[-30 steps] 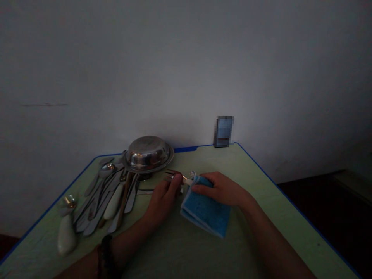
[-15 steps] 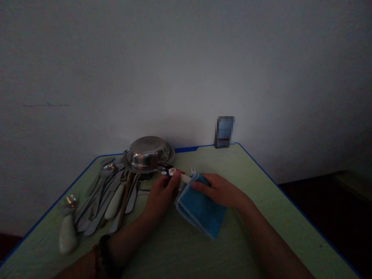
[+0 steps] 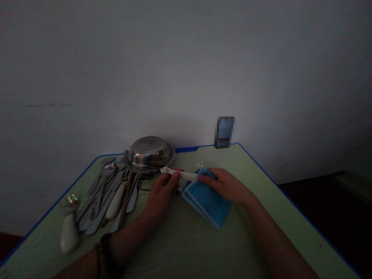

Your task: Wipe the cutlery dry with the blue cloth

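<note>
My left hand (image 3: 162,192) is closed around the neck end of a white-handled utensil (image 3: 187,176), held level above the table. Its metal head points left, in front of an upturned steel bowl (image 3: 149,152), and is too dark to tell its kind. My right hand (image 3: 225,184) pinches a folded blue cloth (image 3: 207,201) with a pale edge around the handle's right end. The cloth's lower part hangs down over the table. Left of my left hand lies a pile of cutlery (image 3: 100,197), with spoons and metal handles showing.
A white-handled utensil (image 3: 69,232) lies apart near the left edge of the green, blue-edged table (image 3: 186,252). A blurred-out phone-like device (image 3: 224,131) leans on the wall (image 3: 186,77) at the back. Beyond the table's right edge it is dark.
The cloth and my right hand have slid right and slightly up along the handle, so more of the white handle shows between my hands. My left hand has hardly moved.
</note>
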The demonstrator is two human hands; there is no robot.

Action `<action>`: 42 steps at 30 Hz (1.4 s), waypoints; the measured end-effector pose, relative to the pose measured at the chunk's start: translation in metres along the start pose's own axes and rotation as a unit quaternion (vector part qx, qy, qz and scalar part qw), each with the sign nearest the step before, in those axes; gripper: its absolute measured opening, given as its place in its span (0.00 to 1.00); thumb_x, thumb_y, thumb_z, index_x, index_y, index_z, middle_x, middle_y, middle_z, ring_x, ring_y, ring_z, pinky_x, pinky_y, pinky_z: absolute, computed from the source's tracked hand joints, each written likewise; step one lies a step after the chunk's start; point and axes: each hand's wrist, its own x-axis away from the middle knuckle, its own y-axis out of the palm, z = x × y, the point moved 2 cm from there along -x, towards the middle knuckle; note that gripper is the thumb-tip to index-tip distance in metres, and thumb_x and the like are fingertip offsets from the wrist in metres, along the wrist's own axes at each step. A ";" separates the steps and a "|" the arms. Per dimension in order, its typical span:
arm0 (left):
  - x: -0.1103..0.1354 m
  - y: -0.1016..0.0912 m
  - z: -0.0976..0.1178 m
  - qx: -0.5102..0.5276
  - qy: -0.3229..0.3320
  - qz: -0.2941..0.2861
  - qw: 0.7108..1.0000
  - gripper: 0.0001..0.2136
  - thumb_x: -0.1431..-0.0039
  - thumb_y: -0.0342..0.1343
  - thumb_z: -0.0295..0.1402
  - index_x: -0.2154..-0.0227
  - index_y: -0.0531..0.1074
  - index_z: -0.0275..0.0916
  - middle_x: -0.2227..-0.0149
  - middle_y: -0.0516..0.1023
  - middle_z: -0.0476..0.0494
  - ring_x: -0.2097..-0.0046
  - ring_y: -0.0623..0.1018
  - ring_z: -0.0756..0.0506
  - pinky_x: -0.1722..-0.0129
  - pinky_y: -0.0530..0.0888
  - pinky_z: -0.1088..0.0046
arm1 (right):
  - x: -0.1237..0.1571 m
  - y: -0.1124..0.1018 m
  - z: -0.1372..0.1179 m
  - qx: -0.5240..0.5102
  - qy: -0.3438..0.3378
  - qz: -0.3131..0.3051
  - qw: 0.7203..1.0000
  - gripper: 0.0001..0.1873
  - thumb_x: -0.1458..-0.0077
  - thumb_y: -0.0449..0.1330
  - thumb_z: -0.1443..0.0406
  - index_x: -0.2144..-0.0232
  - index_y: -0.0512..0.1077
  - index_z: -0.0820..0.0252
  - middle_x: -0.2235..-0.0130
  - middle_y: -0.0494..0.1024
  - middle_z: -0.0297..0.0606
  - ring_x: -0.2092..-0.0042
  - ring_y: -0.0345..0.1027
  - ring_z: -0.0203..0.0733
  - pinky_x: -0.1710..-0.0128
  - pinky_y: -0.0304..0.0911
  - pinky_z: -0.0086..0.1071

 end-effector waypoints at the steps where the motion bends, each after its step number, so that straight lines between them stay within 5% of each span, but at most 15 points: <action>1: -0.001 -0.001 0.000 0.000 0.003 0.000 1.000 0.12 0.49 0.55 0.40 0.66 0.71 0.38 0.78 0.64 0.55 0.76 0.64 0.55 0.76 0.63 0.81 | -0.001 -0.002 0.002 0.005 0.001 0.026 1.000 0.20 0.47 0.48 0.51 0.76 0.66 0.61 0.79 0.61 0.29 0.77 0.55 0.31 0.79 0.49 0.25; 6: 0.001 0.003 0.001 -0.023 0.029 -0.037 0.999 0.11 0.45 0.50 0.41 0.68 0.69 0.38 0.78 0.63 0.55 0.76 0.64 0.54 0.75 0.62 0.79 | -0.004 -0.015 0.012 -0.010 0.018 0.274 0.961 0.20 0.49 0.51 0.51 0.80 0.64 0.61 0.80 0.61 0.28 0.76 0.55 0.32 0.78 0.49 0.25; 9: 0.005 0.008 0.003 -0.043 0.044 -0.104 0.993 0.11 0.42 0.46 0.40 0.70 0.67 0.38 0.74 0.68 0.52 0.72 0.67 0.52 0.72 0.65 0.77 | -0.006 -0.018 0.017 -0.153 0.046 0.358 0.920 0.20 0.51 0.52 0.49 0.77 0.67 0.60 0.80 0.64 0.29 0.77 0.57 0.33 0.78 0.52 0.26; 13: 0.012 0.014 0.003 -0.078 0.004 -0.170 0.982 0.14 0.38 0.38 0.41 0.69 0.63 0.38 0.78 0.70 0.51 0.75 0.69 0.51 0.74 0.66 0.76 | -0.011 -0.013 0.019 -0.443 0.095 0.344 0.822 0.23 0.53 0.53 0.47 0.65 0.71 0.58 0.70 0.75 0.34 0.71 0.67 0.37 0.71 0.61 0.29; 17: 0.016 0.015 0.003 -0.145 -0.023 -0.179 0.973 0.15 0.39 0.37 0.43 0.68 0.63 0.39 0.85 0.61 0.57 0.84 0.60 0.54 0.83 0.58 0.80 | -0.015 -0.001 0.019 -0.611 0.179 0.309 0.707 0.23 0.48 0.49 0.49 0.59 0.69 0.56 0.63 0.77 0.36 0.66 0.70 0.40 0.64 0.65 0.36; 21: 0.016 0.015 0.003 -0.161 -0.031 -0.178 0.970 0.13 0.39 0.38 0.41 0.68 0.63 0.39 0.83 0.58 0.57 0.82 0.58 0.55 0.84 0.56 0.81 | -0.018 0.013 0.012 -0.683 0.193 0.240 0.663 0.25 0.43 0.40 0.51 0.61 0.70 0.59 0.68 0.78 0.37 0.66 0.71 0.41 0.62 0.65 0.39; 26: 0.017 0.017 0.002 -0.202 -0.025 -0.233 0.951 0.08 0.40 0.42 0.37 0.67 0.62 0.39 0.78 0.63 0.55 0.78 0.62 0.54 0.80 0.60 0.80 | -0.017 0.025 -0.004 -0.719 0.141 0.181 0.657 0.22 0.44 0.44 0.53 0.66 0.71 0.61 0.71 0.78 0.39 0.69 0.71 0.40 0.68 0.66 0.35; 30: 0.019 0.018 0.005 -0.270 -0.014 -0.264 0.926 0.14 0.39 0.40 0.40 0.73 0.64 0.38 0.79 0.65 0.53 0.78 0.64 0.53 0.78 0.61 0.78 | -0.016 0.034 -0.004 -0.664 0.118 0.166 0.720 0.08 0.56 0.60 0.65 0.70 0.71 0.63 0.74 0.76 0.34 0.75 0.68 0.35 0.75 0.64 0.28; 34: 0.018 0.019 0.008 -0.279 -0.014 -0.260 0.924 0.14 0.40 0.41 0.41 0.73 0.65 0.38 0.81 0.65 0.53 0.79 0.64 0.52 0.78 0.60 0.78 | -0.016 0.041 0.001 -0.575 0.129 0.190 0.786 0.12 0.66 0.65 0.68 0.73 0.72 0.65 0.73 0.77 0.36 0.74 0.69 0.35 0.74 0.64 0.28; 42: 0.022 0.020 0.010 -0.252 -0.040 -0.266 0.930 0.14 0.42 0.44 0.41 0.64 0.69 0.38 0.82 0.62 0.55 0.79 0.63 0.52 0.79 0.59 0.78 | -0.018 0.038 0.008 -0.483 0.103 0.304 0.815 0.16 0.62 0.63 0.57 0.72 0.74 0.63 0.70 0.77 0.38 0.70 0.69 0.37 0.68 0.63 0.32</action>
